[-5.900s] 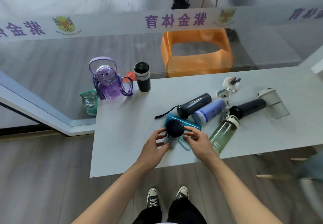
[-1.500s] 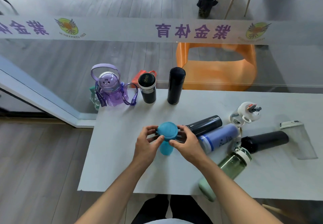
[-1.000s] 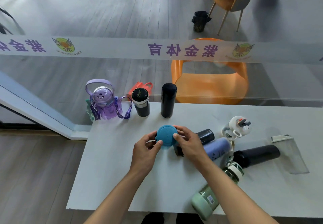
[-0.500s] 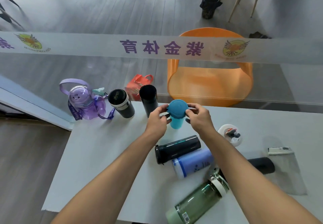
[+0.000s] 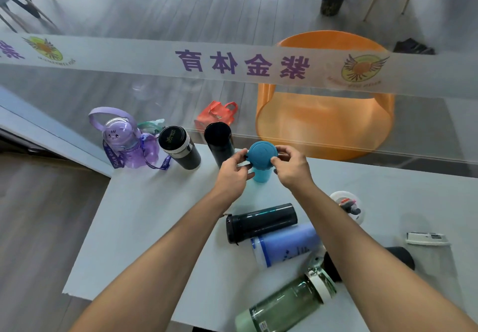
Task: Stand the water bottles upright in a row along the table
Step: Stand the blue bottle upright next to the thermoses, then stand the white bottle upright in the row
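Note:
A teal bottle (image 5: 262,157) stands upright at the far edge of the white table (image 5: 144,228). My left hand (image 5: 234,173) and my right hand (image 5: 291,166) grip its lid from either side. To its left stand a black flask (image 5: 219,142), a black tumbler with a white band (image 5: 178,148) and a purple bottle with a strap (image 5: 124,142). Lying near me are a dark bottle (image 5: 261,223), a light blue bottle (image 5: 284,245), a green bottle (image 5: 284,305) and a black bottle (image 5: 398,256), partly hidden by my right arm.
A white sports-cap bottle (image 5: 348,206) stands at the right, and a clear bottle with a white lid (image 5: 429,249) lies beyond it. A glass wall with a printed band runs along the table's far edge. Behind it are an orange chair (image 5: 326,122) and a red bag (image 5: 216,117).
Both hands carried the teal bottle from the middle of the table to the far edge, beside the black flask. It now rests lower, at the table surface.

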A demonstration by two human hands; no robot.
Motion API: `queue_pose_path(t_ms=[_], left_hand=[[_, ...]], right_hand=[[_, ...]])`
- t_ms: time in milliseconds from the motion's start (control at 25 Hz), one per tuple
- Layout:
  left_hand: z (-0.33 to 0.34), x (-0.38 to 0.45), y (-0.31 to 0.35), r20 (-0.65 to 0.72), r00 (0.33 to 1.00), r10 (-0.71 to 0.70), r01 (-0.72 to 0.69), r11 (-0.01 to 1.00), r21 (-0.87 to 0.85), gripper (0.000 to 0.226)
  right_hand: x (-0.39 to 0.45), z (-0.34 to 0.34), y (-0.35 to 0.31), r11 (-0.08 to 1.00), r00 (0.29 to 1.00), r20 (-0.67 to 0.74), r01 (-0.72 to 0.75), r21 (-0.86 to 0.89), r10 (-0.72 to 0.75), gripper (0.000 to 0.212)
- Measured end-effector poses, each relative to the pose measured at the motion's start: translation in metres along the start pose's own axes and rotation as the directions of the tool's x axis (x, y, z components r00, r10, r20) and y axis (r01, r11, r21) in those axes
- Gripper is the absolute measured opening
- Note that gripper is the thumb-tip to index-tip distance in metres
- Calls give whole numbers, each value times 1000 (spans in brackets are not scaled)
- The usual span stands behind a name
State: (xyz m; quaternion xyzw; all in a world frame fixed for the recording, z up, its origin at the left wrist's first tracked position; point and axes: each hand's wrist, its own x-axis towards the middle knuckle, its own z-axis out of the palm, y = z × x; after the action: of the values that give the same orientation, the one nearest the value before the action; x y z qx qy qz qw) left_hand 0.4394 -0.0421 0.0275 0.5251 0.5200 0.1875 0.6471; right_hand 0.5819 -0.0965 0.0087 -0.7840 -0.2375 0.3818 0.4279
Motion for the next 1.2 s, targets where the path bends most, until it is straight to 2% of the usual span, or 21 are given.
queue_pose_path(t_ms=[200, 360, 440, 600, 760, 880, 1000, 1200], left_hand=[[3, -5, 4, 42, 999, 4, -5, 999, 35, 48], [6, -8, 6, 21, 1000, -8, 7, 999, 35, 52], [3, -12, 7, 2, 1000, 10, -11, 996, 94, 55], [-3, -32, -1, -34, 997, 70, -61, 973, 221, 42], [11, -55, -14, 84, 995, 60, -78, 971, 225, 31], [35, -72, -26, 233, 971, 55, -109, 968, 225, 32], [65, -86, -38, 315, 948, 42, -118, 967, 226, 31], [108, -90, -51, 290, 957, 25, -94, 969, 227, 36]], right_hand=[[2, -3, 1, 998, 999, -32, 31, -46, -33, 31], [0, -8, -3, 997, 1000, -3, 28, -68, -28, 34], [-6, -14, -8, 996, 999, -2, 53, -67, -53, 36], [-33, -45, -16, 990, 991, -59, 118, -71, -122, 35], [-74, -89, -9, 981, 963, -185, 188, -50, -194, 20], [-106, -121, 18, 990, 935, -328, 128, -53, -139, 15], [-130, -143, 55, 999, 901, -433, 20, -40, -35, 16], [-128, -156, 107, 982, 911, -381, -188, -36, 160, 22]])
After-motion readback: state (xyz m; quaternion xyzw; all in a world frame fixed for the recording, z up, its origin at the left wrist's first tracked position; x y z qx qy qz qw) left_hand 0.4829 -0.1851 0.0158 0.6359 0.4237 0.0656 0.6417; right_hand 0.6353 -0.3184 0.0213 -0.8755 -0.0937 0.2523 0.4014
